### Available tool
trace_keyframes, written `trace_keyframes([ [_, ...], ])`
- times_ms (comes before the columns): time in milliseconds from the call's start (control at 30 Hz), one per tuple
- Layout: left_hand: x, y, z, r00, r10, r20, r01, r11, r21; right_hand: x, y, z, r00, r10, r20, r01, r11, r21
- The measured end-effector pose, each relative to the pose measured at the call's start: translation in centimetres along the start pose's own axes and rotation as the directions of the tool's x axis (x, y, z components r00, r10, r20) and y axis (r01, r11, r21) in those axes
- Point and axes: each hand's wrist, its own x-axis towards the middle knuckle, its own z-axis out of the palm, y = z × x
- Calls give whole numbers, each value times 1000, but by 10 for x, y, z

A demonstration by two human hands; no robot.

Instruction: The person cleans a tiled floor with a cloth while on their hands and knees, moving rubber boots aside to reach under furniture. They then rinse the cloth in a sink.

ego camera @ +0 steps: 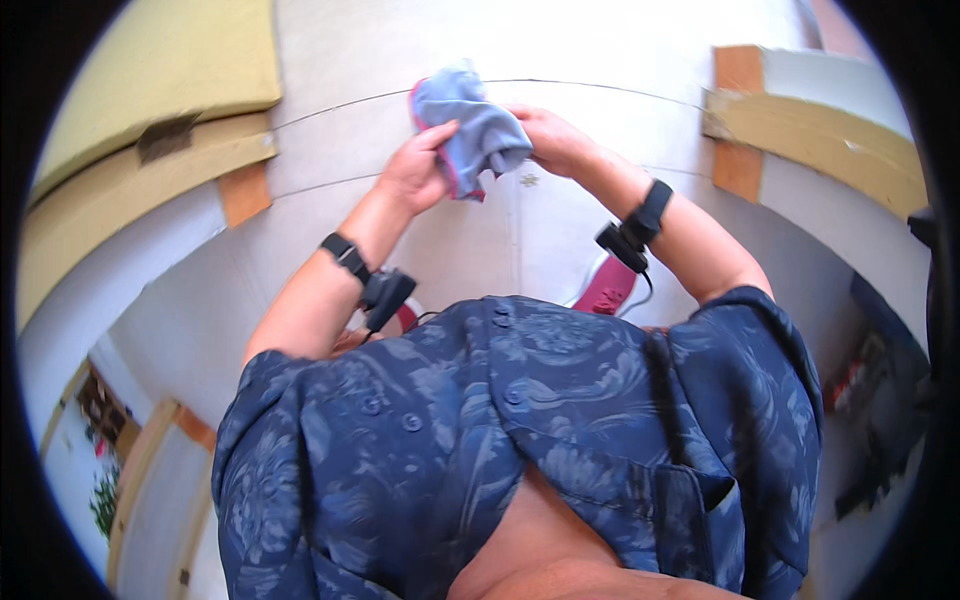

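Note:
A grey-blue cloth (480, 127) with a pink-red edge hangs bunched between my two hands, above the tiled floor. My left hand (421, 169) pinches it at its left side, the thumb lying on top of the fabric. At the cloth's right side is my right hand (551, 142), its fingers behind the fabric and mostly hidden by it. The upper end of the cloth is blurred. Below, a loose corner droops toward the floor.
Pale floor tiles (337, 142) with dark joints lie beneath my hands. Yellow-painted wooden edges (225, 146) stand on the left, a similar ledge (817, 142) on the right. A pink shoe (606, 289) shows below my right arm. Black devices (386, 296) are strapped to both wrists.

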Motion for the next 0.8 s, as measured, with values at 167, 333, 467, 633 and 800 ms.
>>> trace_keyframes([
  [167,-11,3,6,975,75,-208,-45,988,147,-1,5,37,983,-76,-170,0,914,-405],
  [333,-68,48,-36,942,331,-57,-275,857,436,-9,-6,23,997,-78,-24,62,916,-395],
  [467,-123,87,-137,600,794,-99,-216,280,935,-6,-1,6,993,-74,-97,13,854,-520],
  [633,-122,91,-259,641,674,-366,650,-224,726,-3,7,-17,979,-178,-102,82,797,-598],
  [800,-86,27,-234,569,800,-187,578,-228,784,-18,-3,-73,926,-254,-278,58,826,-561],
])
